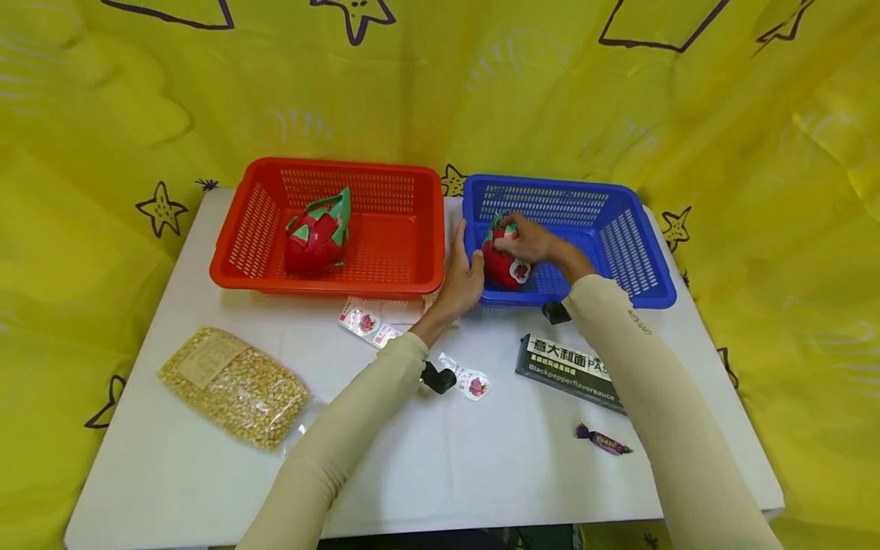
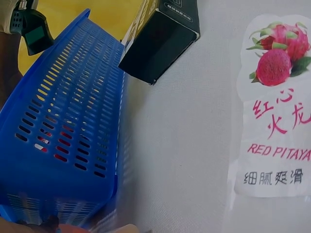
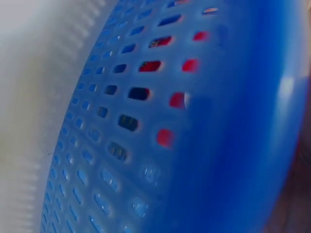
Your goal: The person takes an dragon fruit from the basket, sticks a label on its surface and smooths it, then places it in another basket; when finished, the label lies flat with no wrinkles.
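Note:
A red dragon fruit (image 1: 498, 267) with green leaf tips and a white sticker is inside the blue basket (image 1: 639, 237), toward its left end. My right hand (image 1: 532, 241) reaches into that basket and grips the fruit near its leafy top. At the basket's left rim, my left hand (image 1: 462, 279) holds on, its thumb over the edge and its fingers along the outer wall. In the right wrist view, red patches show through the slots of the basket wall (image 3: 194, 194); the right hand's fingers are hidden there.
A red basket (image 1: 392, 252) holding another dragon fruit (image 1: 312, 248) stands on the left. On the white table (image 1: 440, 473) lie a bag of corn kernels (image 1: 237, 386), a black pasta box (image 1: 571, 370), a purple wrapped candy (image 1: 605, 441) and pitaya labels (image 1: 470, 382).

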{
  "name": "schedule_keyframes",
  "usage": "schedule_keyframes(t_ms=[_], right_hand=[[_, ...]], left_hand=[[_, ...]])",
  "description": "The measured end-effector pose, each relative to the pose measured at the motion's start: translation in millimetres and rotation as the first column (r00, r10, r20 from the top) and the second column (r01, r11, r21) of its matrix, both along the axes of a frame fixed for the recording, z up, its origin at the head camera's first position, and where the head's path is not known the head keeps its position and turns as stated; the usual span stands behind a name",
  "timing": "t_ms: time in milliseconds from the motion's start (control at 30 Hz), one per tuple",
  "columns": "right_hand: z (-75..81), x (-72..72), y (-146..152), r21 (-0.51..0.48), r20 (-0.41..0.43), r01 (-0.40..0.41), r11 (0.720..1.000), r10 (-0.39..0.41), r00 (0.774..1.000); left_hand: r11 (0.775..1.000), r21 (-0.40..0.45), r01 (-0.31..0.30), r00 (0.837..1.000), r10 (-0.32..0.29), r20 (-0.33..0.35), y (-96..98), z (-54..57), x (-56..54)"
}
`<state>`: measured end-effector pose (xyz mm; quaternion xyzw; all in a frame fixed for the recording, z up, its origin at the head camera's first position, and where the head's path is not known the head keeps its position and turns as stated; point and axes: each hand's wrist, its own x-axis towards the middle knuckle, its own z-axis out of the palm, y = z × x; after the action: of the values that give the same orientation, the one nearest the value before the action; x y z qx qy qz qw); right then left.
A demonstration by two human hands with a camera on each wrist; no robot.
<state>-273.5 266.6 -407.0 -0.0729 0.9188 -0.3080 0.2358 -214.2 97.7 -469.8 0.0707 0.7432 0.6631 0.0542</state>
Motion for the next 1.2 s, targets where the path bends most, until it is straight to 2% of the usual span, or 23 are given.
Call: schedule_keyframes(t_ms=[233,367,567,700,900,1033,1200], right_hand=[[-9.9,5.3,-1,0.018,-0.057,-0.027,0.999,0.028,0.998],[-11.2,8.1,0,0.007,-0.060,-0.037,0.999,0.037,0.998],[-6.7,15.0,-5,-0.007,-0.073,0.010,1.000,-0.010,0.997],[-2.2,22.9,-8,-0.006,-0.096,0.029,1.000,-0.029,0.995],[1.7,37.3,-8,0.019,-0.156,0.040,0.999,-0.037,0.987],[2.2,45.7,-7,-0.041,-0.194,0.056,0.998,-0.063,0.979],[3.1,55.0,-4,-0.088,-0.254,0.073,0.993,-0.093,0.963]], left_hand=[[1.000,-0.027,0.008,1.000,-0.007,0.026,-1.6,0.4,4.7],[0.999,-0.037,0.009,0.999,-0.007,0.049,-2.7,-0.2,7.3],[0.999,-0.041,0.023,0.997,-0.019,0.074,-7.8,4.2,9.6],[0.996,-0.075,0.037,0.997,-0.033,0.066,-10.3,9.2,15.8],[0.986,-0.132,0.104,0.995,-0.102,0.015,-10.5,14.1,37.3],[0.983,-0.107,0.148,0.989,-0.147,0.022,-15.4,17.8,58.4],[0.975,-0.070,0.209,0.977,-0.206,0.047,-30.5,24.6,88.2]])
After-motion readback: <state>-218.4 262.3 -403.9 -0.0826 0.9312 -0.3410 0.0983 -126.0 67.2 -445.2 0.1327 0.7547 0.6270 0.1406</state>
